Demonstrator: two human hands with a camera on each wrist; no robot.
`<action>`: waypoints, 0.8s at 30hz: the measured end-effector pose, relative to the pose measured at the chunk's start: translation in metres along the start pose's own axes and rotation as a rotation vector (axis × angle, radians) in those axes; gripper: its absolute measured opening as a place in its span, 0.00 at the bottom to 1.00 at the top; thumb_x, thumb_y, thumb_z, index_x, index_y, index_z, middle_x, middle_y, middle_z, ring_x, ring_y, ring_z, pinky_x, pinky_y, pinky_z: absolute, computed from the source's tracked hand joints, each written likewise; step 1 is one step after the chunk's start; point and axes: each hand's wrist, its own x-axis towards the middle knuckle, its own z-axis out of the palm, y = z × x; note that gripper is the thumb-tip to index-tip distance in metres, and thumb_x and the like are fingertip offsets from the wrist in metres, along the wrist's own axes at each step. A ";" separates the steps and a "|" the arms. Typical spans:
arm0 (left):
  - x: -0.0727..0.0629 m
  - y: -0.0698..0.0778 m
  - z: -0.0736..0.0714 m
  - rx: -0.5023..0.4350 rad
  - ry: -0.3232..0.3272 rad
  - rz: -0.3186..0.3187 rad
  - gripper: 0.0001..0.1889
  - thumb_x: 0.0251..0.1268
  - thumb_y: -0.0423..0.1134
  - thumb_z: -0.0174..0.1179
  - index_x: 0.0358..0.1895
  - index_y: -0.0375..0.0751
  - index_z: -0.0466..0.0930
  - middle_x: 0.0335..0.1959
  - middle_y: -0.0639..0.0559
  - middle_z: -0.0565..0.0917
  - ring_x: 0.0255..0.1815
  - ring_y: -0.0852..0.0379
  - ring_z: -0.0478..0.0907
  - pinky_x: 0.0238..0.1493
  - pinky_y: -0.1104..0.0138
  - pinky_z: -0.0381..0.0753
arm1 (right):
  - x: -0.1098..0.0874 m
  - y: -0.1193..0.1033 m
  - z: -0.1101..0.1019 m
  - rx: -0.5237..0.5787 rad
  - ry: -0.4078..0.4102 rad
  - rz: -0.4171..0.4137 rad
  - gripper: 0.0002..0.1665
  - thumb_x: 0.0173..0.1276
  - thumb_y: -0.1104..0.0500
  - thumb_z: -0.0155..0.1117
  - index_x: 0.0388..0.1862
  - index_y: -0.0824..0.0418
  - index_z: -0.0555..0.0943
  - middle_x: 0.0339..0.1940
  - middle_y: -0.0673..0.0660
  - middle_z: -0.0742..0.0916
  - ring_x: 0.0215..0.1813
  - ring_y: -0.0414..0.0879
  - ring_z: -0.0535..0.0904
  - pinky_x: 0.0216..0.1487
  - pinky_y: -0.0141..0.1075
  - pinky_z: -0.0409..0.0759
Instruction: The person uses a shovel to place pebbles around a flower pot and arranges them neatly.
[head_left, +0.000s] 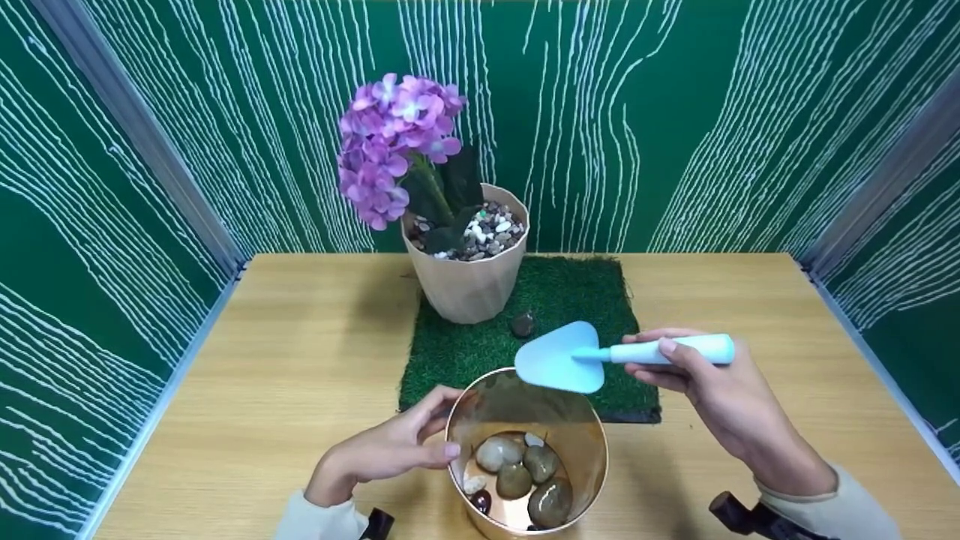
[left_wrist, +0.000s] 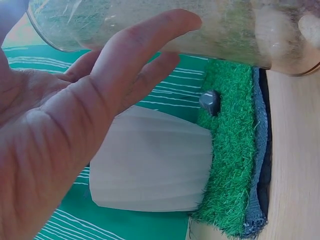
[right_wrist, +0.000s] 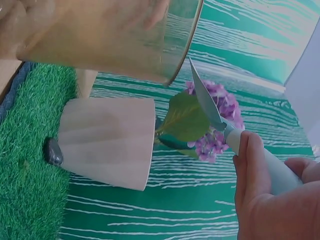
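Observation:
My right hand (head_left: 724, 394) grips the pale handle of a small light-blue trowel (head_left: 559, 360). Its blade hovers by the far rim of a clear amber-tinted container (head_left: 596, 450) and carries nothing. Several smooth stones (head_left: 514, 480), pale and grey-brown plus a dark red one, lie at the container's bottom. My left hand (head_left: 397, 442) holds the container's left side, thumb toward me and fingers round the far side. In the left wrist view the fingers (left_wrist: 145, 45) lie against the clear wall. In the right wrist view the trowel blade (right_wrist: 205, 97) is seen nearly edge-on, beside the container's rim.
A faceted beige pot (head_left: 465, 289) with small pebbles and a purple hydrangea (head_left: 397, 142) stands on a green turf mat (head_left: 450, 360). One dark stone (head_left: 523, 324) lies on the mat beside the pot. Green patterned walls (head_left: 570, 112) enclose the wooden table (head_left: 300, 360).

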 end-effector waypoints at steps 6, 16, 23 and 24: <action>0.000 0.001 0.000 -0.010 -0.006 -0.015 0.47 0.84 0.62 0.66 0.83 0.31 0.54 0.88 0.28 0.61 0.92 0.31 0.59 0.71 0.56 0.88 | -0.004 0.003 0.008 -0.072 -0.179 -0.088 0.17 0.90 0.71 0.55 0.60 0.67 0.92 0.53 0.50 0.98 0.49 0.44 0.97 0.56 0.36 0.94; 0.001 0.001 0.000 0.001 0.003 -0.026 0.48 0.83 0.64 0.66 0.83 0.32 0.55 0.88 0.30 0.62 0.93 0.32 0.59 0.72 0.57 0.87 | -0.009 0.008 0.028 -0.222 -0.378 -0.194 0.16 0.88 0.71 0.59 0.64 0.83 0.84 0.58 0.53 0.97 0.53 0.43 0.97 0.55 0.38 0.94; 0.001 0.001 0.001 0.013 0.002 -0.018 0.48 0.83 0.64 0.66 0.83 0.32 0.55 0.88 0.31 0.63 0.93 0.32 0.59 0.73 0.58 0.87 | -0.014 0.009 0.046 -0.377 -0.437 -0.278 0.14 0.86 0.67 0.66 0.60 0.77 0.89 0.57 0.76 0.93 0.51 0.36 0.94 0.53 0.34 0.95; 0.001 0.001 0.001 0.016 0.002 -0.018 0.48 0.83 0.65 0.67 0.83 0.32 0.55 0.88 0.31 0.63 0.93 0.32 0.59 0.73 0.58 0.86 | -0.014 0.009 0.049 -0.401 -0.440 -0.284 0.14 0.86 0.66 0.68 0.59 0.75 0.90 0.56 0.74 0.93 0.50 0.36 0.94 0.53 0.33 0.94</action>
